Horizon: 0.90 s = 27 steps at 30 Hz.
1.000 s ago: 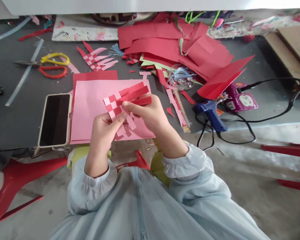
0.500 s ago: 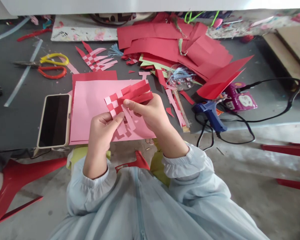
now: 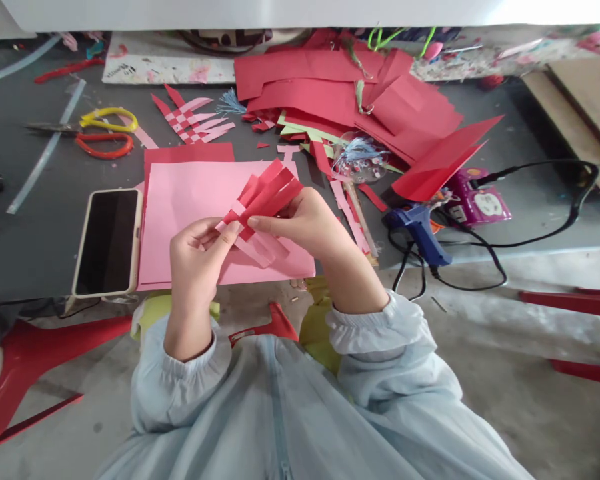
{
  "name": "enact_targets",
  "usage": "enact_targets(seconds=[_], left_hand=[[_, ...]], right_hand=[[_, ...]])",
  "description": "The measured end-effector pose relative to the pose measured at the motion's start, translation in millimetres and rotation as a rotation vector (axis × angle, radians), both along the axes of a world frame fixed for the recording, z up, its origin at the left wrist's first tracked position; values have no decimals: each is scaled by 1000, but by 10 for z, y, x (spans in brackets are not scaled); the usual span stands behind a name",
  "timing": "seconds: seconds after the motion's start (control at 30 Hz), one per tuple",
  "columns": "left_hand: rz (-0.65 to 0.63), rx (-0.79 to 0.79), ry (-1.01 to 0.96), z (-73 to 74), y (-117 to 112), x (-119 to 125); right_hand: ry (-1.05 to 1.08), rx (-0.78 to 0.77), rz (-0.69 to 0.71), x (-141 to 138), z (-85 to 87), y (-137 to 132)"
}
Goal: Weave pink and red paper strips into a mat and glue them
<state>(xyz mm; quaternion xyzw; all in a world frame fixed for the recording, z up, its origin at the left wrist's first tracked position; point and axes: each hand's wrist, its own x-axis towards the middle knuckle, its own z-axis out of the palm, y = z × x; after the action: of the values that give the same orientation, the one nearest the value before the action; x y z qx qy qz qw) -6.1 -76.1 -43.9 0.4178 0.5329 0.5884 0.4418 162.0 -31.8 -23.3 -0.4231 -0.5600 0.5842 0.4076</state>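
Between my two hands is a small weave of red and pink paper strips, tilted with its loose red ends up to the right. My left hand pinches its lower left corner, thumb on top. My right hand grips the red strips from the right, thumb pressed on the middle. Loose pink ends hang below, and the fingers beneath are partly hidden. Under the weave lies a pink paper sheet on top of a red sheet. Another woven red and pink piece rests on the table beyond.
Scissors and a phone lie at the left. Red paper is heaped at the back, with a bag of beads and a blue tassel before it. At the right are a blue glue gun, its black cable and a purple box.
The weave has turned in my hands, so its checked corner shows less and the red strips angle more steeply. My left hand has shifted slightly left and up, nearer the weave's edge.
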Motion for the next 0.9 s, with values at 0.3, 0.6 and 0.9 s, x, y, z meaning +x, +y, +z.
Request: enact_targets(seconds=[0.3, 0.6, 0.9], left_hand=[[115, -21, -25, 51, -14, 29], [60, -107, -30, 30, -31, 18], [78, -104, -47, 54, -19, 47]], right_hand=[[-6, -46, 12, 10, 16, 4], [-57, 107, -74, 29, 10, 28], [-70, 51, -18, 7, 76, -33]])
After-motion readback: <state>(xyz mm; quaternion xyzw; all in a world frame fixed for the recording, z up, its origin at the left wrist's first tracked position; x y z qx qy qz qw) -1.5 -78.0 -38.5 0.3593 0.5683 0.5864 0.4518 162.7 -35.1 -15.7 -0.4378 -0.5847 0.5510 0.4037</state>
